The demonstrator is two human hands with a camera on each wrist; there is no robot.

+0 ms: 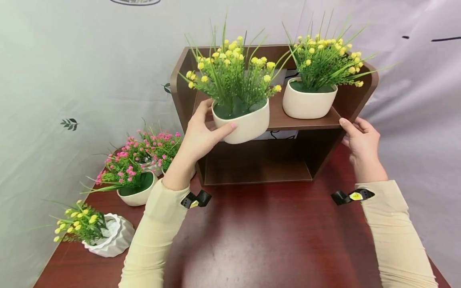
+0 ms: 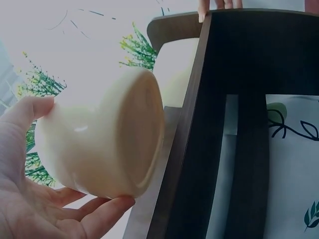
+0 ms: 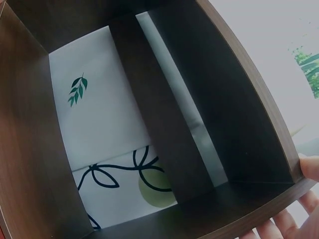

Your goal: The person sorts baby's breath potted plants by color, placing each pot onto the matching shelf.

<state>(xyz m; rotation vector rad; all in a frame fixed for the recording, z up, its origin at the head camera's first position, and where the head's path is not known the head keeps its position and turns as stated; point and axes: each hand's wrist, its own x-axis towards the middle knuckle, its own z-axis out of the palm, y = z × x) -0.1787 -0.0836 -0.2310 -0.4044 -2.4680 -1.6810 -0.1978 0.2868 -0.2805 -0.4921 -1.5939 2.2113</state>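
Observation:
My left hand (image 1: 199, 134) grips a cream oval pot (image 1: 248, 124) with yellow flowers and grass blades, thumb across the front and fingers round the side. Slightly tilted, the pot overlaps the front edge of the upper shelf in the head view; its flat underside (image 2: 144, 132) shows in the left wrist view. A matching yellow-flowered pot (image 1: 310, 105) stands upright on the right of that shelf. My right hand (image 1: 363, 144) holds the right side of the brown two-level shelf unit (image 1: 281, 123), thumb on the front edge by the upper board, fingers round the outside.
At the left of the red-brown table (image 1: 252, 240) stand several pink-flowered pots (image 1: 137, 196). Nearer, a white ridged pot (image 1: 117, 240) with yellow flowers lies tipped over. Behind the unit hangs a pale patterned cloth (image 1: 90, 60). The lower compartment (image 1: 255, 164) has an open front.

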